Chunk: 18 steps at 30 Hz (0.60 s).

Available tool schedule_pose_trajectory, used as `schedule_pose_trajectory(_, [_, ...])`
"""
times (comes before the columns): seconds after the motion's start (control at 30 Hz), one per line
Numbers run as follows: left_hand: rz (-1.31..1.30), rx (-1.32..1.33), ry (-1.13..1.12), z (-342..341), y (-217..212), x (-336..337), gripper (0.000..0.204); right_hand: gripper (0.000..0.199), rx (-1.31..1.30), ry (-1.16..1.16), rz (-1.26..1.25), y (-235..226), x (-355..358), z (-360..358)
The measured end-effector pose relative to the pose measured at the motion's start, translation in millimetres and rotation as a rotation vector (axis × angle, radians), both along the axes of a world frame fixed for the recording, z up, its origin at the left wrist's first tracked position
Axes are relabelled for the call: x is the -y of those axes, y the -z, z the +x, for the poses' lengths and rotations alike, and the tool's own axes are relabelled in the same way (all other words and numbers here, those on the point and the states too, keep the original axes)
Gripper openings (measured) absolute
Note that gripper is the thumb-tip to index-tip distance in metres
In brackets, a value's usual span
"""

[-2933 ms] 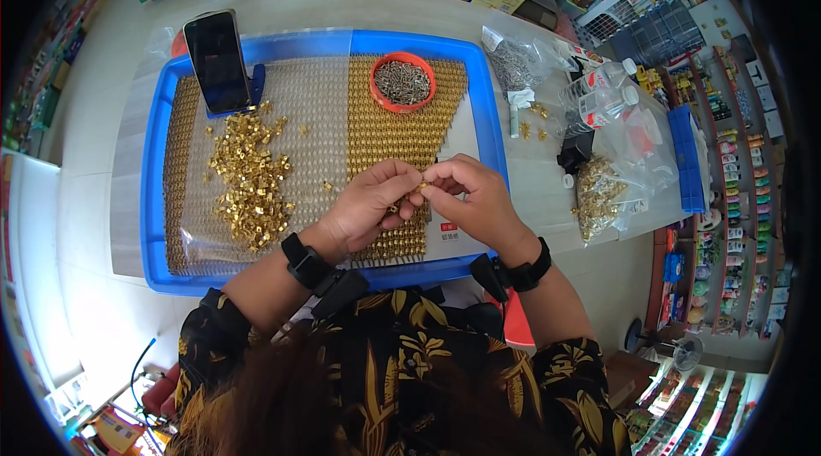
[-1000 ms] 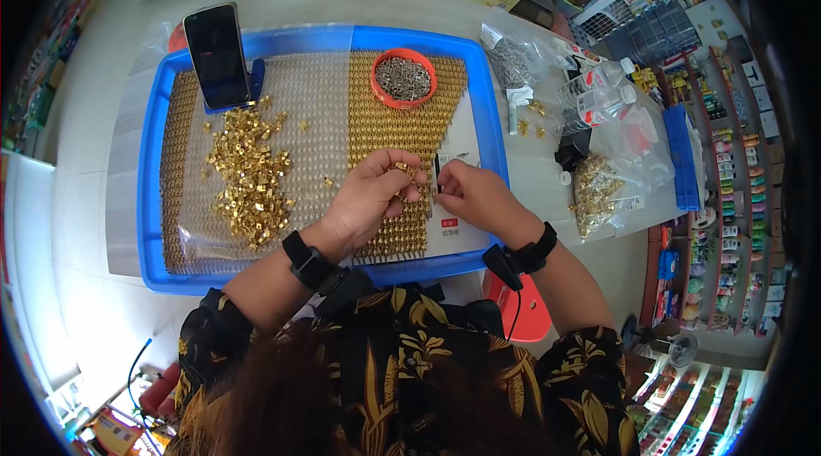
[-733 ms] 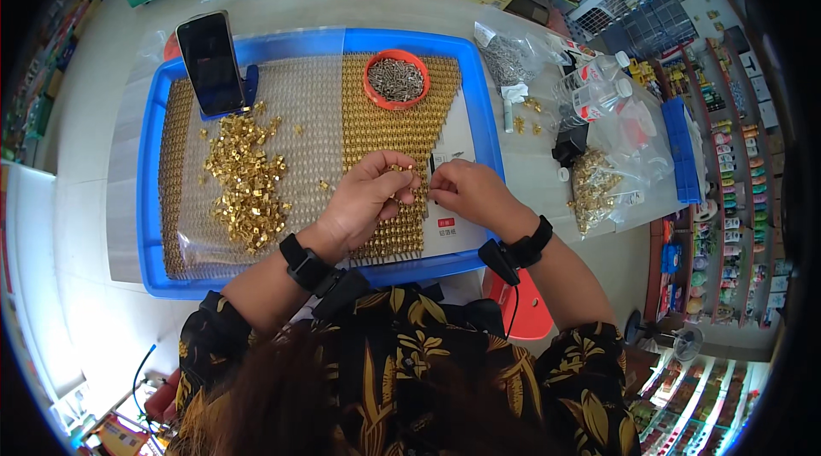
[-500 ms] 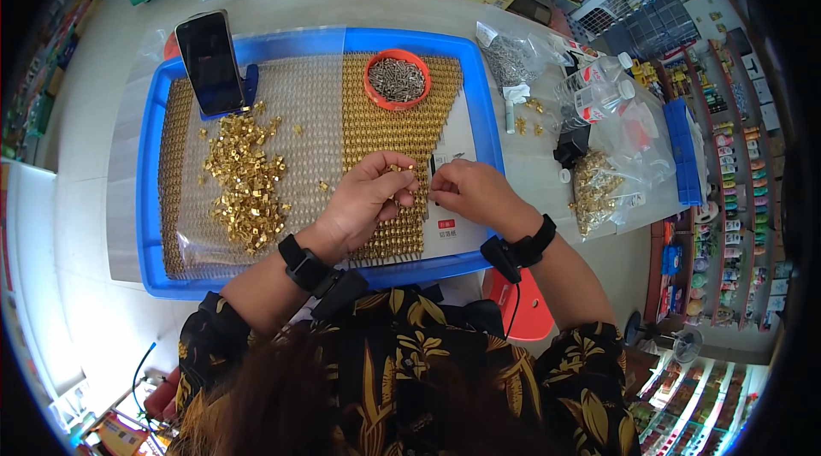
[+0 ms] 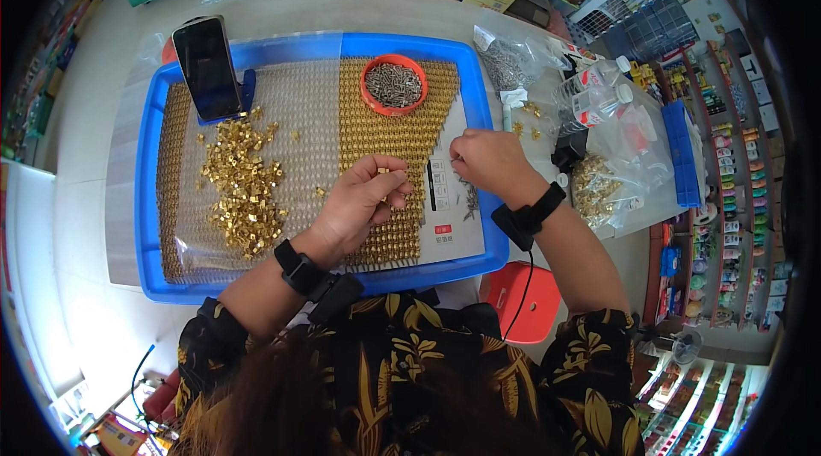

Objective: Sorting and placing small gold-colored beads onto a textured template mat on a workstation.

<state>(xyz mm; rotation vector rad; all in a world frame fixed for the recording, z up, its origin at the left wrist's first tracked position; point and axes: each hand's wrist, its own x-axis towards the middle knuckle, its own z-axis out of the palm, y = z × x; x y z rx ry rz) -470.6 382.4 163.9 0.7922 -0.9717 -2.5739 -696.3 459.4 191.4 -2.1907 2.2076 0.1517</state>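
While your left hand (image 5: 363,199) is pinching a small gold fitting (image 5: 382,172) at centre frame over the gold rows (image 5: 398,127), keep it steady and upright. Your right hand (image 5: 483,161), fingers curled closed, is picking at the small screws (image 5: 469,197) on the white card (image 5: 449,208) just right of centre; lift only one.

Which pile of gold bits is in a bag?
The pile on the right, beside the tray, sits inside a clear plastic bag. The other pile lies loose on the mesh inside the tray.
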Motion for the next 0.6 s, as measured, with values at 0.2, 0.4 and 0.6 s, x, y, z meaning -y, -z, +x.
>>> schedule_pose_trajectory(0.2, [-0.001,0.022,-0.006,-1.7,-0.7,-1.9,0.013,0.007,-0.023,0.004,0.034,5.9,4.2,3.7])
schedule_pose_trajectory(0.4, [-0.002,0.031,-0.002,-2.0,1.4,-1.2,0.011,0.010,-0.049,0.015,0.091,-0.5,6.7,10.2])
schedule_pose_trajectory(0.6, [-0.024,0.042,0.025,-1.5,-0.5,-1.9,0.010,0.010,-0.059,0.032,0.088,3.1,5.8,7.4])
